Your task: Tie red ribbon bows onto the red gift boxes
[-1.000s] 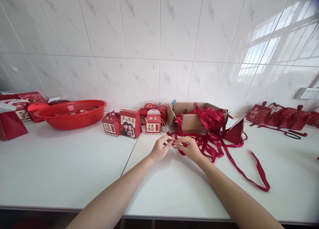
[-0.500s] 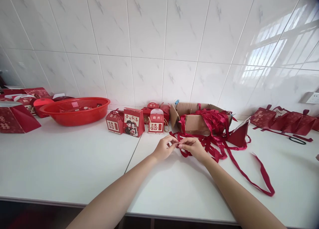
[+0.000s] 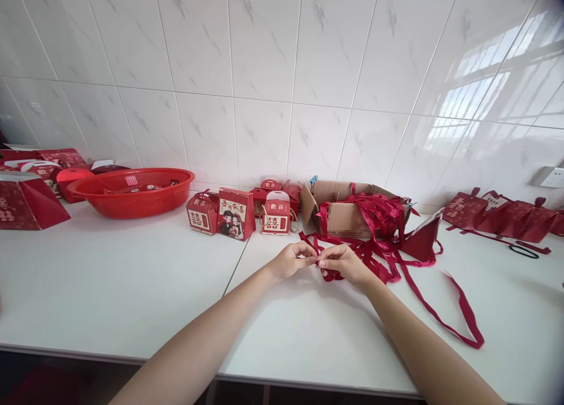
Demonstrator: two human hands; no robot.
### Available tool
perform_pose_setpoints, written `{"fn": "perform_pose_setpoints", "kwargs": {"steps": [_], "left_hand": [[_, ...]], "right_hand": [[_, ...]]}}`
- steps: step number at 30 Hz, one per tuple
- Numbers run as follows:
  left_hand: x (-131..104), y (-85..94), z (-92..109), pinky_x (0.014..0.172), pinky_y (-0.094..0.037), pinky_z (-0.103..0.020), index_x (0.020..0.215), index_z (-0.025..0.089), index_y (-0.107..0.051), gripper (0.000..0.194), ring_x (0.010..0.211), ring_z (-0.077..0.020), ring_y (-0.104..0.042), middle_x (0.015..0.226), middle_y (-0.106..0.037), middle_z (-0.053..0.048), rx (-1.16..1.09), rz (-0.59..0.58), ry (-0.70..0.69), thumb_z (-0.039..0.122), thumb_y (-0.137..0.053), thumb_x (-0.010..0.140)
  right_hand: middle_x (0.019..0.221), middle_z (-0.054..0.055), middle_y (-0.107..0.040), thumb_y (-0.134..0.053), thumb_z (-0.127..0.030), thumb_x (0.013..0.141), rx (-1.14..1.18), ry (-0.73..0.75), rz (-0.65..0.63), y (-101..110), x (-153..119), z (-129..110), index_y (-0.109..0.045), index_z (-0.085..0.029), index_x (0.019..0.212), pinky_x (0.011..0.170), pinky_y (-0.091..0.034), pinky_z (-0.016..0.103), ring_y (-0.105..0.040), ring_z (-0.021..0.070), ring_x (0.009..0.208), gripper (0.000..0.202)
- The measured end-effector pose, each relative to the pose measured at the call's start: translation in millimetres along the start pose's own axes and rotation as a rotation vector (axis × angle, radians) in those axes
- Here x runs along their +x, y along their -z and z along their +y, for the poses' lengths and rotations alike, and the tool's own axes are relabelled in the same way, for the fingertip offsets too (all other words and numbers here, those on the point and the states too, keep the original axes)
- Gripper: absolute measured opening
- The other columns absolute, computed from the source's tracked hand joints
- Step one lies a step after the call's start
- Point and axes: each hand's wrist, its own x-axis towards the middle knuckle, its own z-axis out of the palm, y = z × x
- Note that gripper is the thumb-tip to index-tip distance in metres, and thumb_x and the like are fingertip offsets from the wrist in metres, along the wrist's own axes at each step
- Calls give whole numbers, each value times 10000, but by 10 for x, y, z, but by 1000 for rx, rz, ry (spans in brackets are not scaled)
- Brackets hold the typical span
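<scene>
Ribbon (image 3: 316, 244) pinched by left grip (image 3: 291, 261) and right grip (image 3: 346, 265), white tabletop (image 3: 299, 334) stretching toward front edge (image 3: 317, 385)

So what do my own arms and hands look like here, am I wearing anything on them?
Your left forearm and right forearm are bare, with no sleeves in view. The left hand and right hand are ungloved. Neither wrist shows a watch or bracelet; I can't make out any rings, and the nails are too small to judge.
</scene>
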Motion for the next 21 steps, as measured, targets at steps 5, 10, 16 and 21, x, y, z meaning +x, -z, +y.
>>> {"fn": "perform_pose_setpoints", "kwargs": {"steps": [5, 10, 16, 21], "left_hand": [[-7, 20, -4, 735, -406, -277, 736, 163, -636, 324, 726, -132, -546, 725, -614, 0, -101, -96, 74, 457, -751, 662], [-15, 19, -10, 721, -430, -289, 724, 156, -642, 343, 708, -147, -570, 694, -615, -11, -115, -158, 97, 475, -748, 661], [-60, -25, 68, 792, -457, -324, 702, 161, -653, 294, 751, -178, -640, 675, -618, -8, -184, -257, 87, 439, -747, 683], [-43, -82, 58, 773, -493, -352, 693, 153, -644, 339, 743, -200, -646, 692, -639, -39, -71, -185, 51, 482, -722, 677]], "right_hand": [[564, 65, -669, -743, -443, 643, 47, -83, -153, -33, 26, -100, -690, -251, 644, 465, -436, 340, -613, 176, 513, 199], [622, 80, -690, -749, -440, 626, 60, -94, -173, -39, 31, -114, -685, -246, 627, 484, -450, 343, -628, 184, 543, 203], [582, 78, -681, -803, -419, 550, 75, -102, -145, -22, 7, -87, -661, -258, 554, 455, -426, 341, -638, 194, 523, 215], [535, 70, -661, -796, -449, 573, 83, -97, -163, -25, 19, -112, -661, -269, 568, 456, -430, 345, -620, 188, 503, 225]]}}
